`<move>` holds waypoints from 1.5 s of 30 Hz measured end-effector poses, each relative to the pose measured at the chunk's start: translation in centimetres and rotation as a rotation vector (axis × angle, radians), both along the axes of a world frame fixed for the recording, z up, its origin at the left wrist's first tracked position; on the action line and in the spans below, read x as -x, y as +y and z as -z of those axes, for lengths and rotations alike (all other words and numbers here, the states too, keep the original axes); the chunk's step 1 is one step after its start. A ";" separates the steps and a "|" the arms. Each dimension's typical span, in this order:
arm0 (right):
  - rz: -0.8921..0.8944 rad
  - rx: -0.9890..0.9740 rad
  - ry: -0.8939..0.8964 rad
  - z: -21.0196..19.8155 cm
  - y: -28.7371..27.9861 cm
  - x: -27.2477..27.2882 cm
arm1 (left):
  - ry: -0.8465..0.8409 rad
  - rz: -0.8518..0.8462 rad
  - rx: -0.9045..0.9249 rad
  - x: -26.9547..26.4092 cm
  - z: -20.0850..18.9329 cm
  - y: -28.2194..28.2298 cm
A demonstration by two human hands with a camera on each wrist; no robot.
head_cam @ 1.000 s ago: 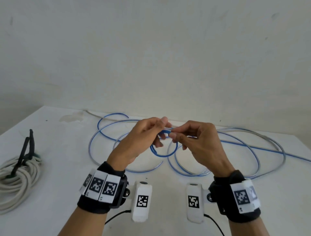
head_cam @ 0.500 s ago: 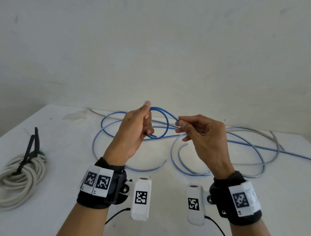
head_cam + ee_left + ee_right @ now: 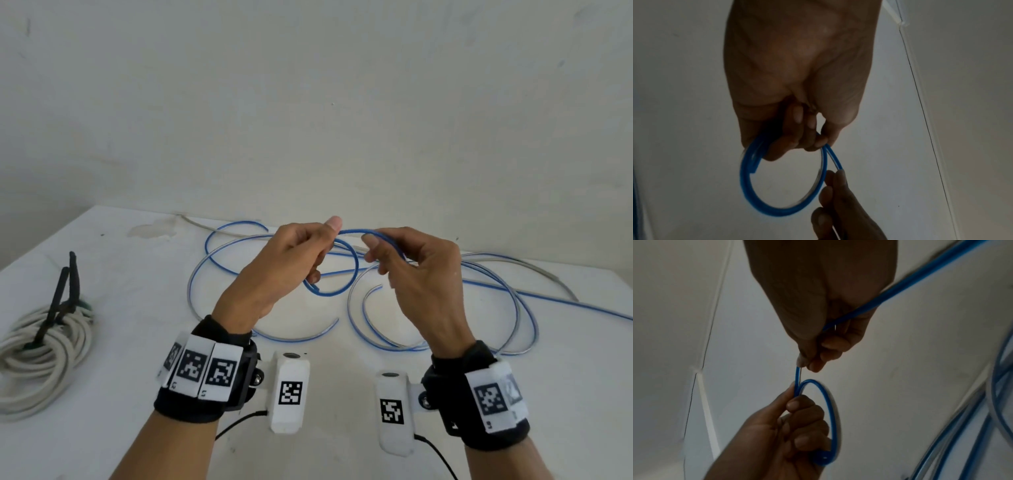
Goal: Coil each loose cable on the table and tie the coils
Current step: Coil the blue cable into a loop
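A thin blue cable (image 3: 493,286) sprawls in wide loops over the white table (image 3: 120,281). Above the table's middle my left hand (image 3: 291,260) grips a small loop of that cable (image 3: 342,287), fingers curled round it and thumb up; the left wrist view shows the same loop (image 3: 781,209) hanging from my fingers (image 3: 797,141). My right hand (image 3: 411,267) pinches the cable just right of the loop, thumb against fingertips, and the cable (image 3: 920,280) runs on across the palm toward the table. The two hands are nearly touching.
A coil of thick white cable (image 3: 41,353) with a black tie (image 3: 63,294) lies at the table's left edge. A grey cable (image 3: 534,267) lies along the back with the blue loops. A white wall stands close behind the table.
Both hands have risen off the table with the blue cable. My right hand has moved left toward the left hand, and the small loop hangs in my left hand.
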State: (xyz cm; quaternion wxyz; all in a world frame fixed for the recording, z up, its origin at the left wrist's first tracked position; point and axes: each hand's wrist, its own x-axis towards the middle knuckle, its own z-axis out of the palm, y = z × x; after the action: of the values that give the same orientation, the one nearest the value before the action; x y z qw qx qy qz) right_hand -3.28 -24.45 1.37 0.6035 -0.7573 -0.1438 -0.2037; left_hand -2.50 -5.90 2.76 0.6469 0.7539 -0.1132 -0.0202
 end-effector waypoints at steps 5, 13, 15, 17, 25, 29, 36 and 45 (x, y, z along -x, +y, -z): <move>0.052 -0.115 -0.046 -0.5 -1.3 -0.4 | 0.019 0.017 -0.015 -0.1 0.3 -0.4; 0.081 -0.201 -0.017 0.3 -0.7 -0.7 | 0.039 -0.041 0.122 -0.5 0.5 0.0; 0.018 -0.140 -0.001 0.6 0.1 -0.4 | 0.064 -0.112 0.244 -0.7 0.4 0.5; -0.034 -0.092 -0.001 0.8 1.0 -0.2 | 0.111 -0.170 0.384 -0.9 0.1 0.8; -0.112 -0.057 0.107 1.6 2.7 0.2 | 0.179 -0.230 0.650 -1.0 -0.2 -0.4; -0.004 -0.172 0.052 1.7 3.4 0.7 | 0.178 -0.217 0.701 -0.7 -0.2 -1.5; 0.017 -0.162 0.047 1.2 2.7 0.6 | 0.189 -0.202 0.734 -0.7 0.3 -2.1; -0.098 0.161 0.064 0.7 0.0 -0.2 | 0.090 -0.012 0.101 -0.6 1.2 -0.9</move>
State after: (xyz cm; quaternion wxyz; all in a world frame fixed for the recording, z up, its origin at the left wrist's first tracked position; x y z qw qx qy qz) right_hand -3.07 -24.44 0.69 0.5542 -0.8016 -0.1771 -0.1376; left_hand -1.90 -6.76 1.52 0.6887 0.7192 -0.0804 -0.0444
